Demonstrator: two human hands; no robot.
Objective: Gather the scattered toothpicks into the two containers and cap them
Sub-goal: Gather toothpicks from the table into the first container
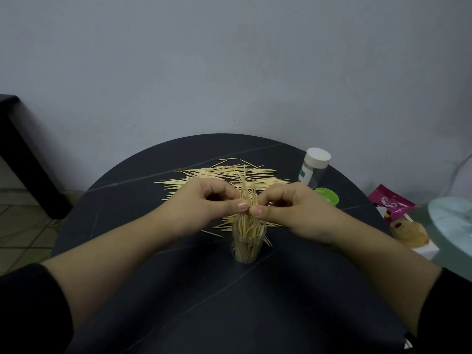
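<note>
Home rm, prob. — round dark table (127, 226), tiled floor (15, 226), snack packet (390, 203).

Grey wall (229, 60), tiled floor (23, 226), dark bench (15, 139) at left.

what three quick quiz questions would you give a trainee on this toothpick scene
1. Fill in: the left hand and right hand pinch an upright bundle of ____ at the clear container's mouth.
2. True or false: the clear container is capped.
3. Where is the green lid? A: on the clear container. B: on the table, beside the right hand. C: in the left hand.

Key: 1 toothpicks; 2 false; 3 B.
</note>
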